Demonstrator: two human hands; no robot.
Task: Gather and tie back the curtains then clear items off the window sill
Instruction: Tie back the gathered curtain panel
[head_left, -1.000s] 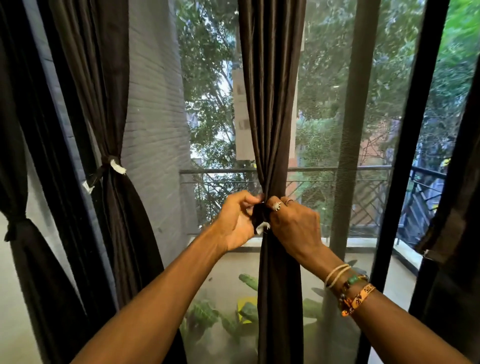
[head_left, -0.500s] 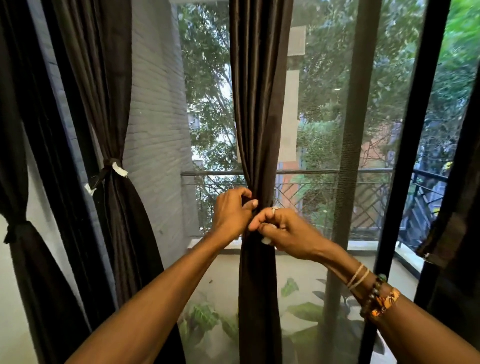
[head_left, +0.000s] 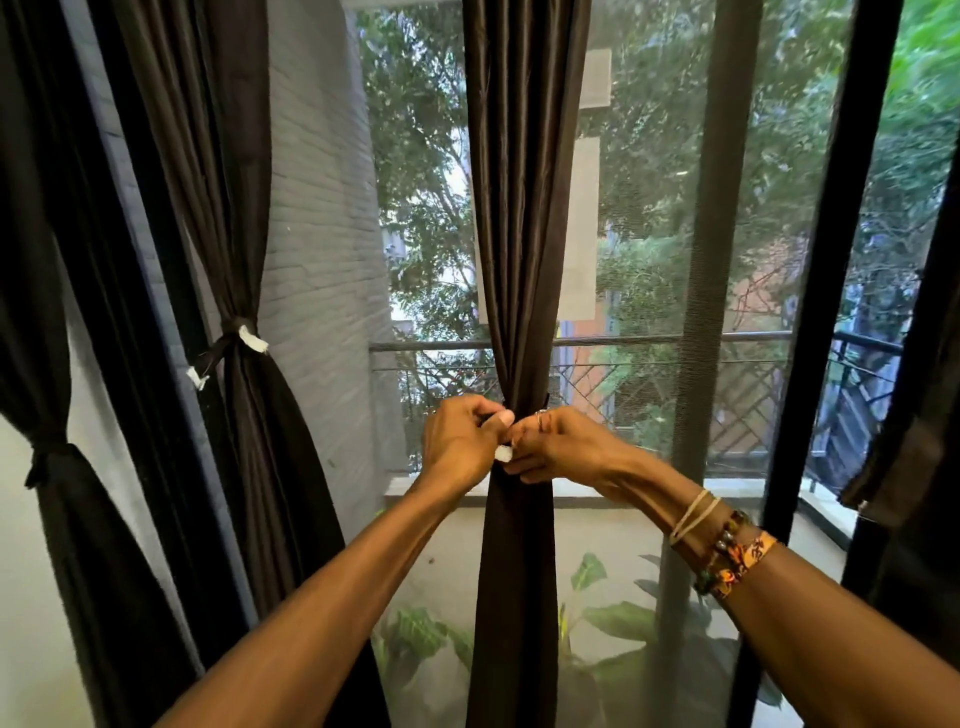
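A dark brown curtain (head_left: 522, 218) hangs gathered in front of the window, pulled narrow at waist height. Both hands meet there. My left hand (head_left: 460, 441) pinches the tie-back (head_left: 503, 453) from the left, thumb against the fabric. My right hand (head_left: 561, 449) grips the same dark strap with its white tab from the right. The strap is mostly hidden under my fingers. Two more curtains, one at the middle left (head_left: 234, 260) and one at the far left (head_left: 47, 312), hang tied with their own straps.
An untied dark curtain (head_left: 914, 415) hangs at the right edge beside a black window frame (head_left: 831, 312). Behind the mesh screen lie a balcony railing (head_left: 727, 338), a white brick wall (head_left: 322, 260) and leafy plants (head_left: 597, 613) low down.
Both hands stay at the gathered waist of the middle curtain, working the strap. The right hand has turned and shifted lower right, then closed in again. The view has tilted slightly.
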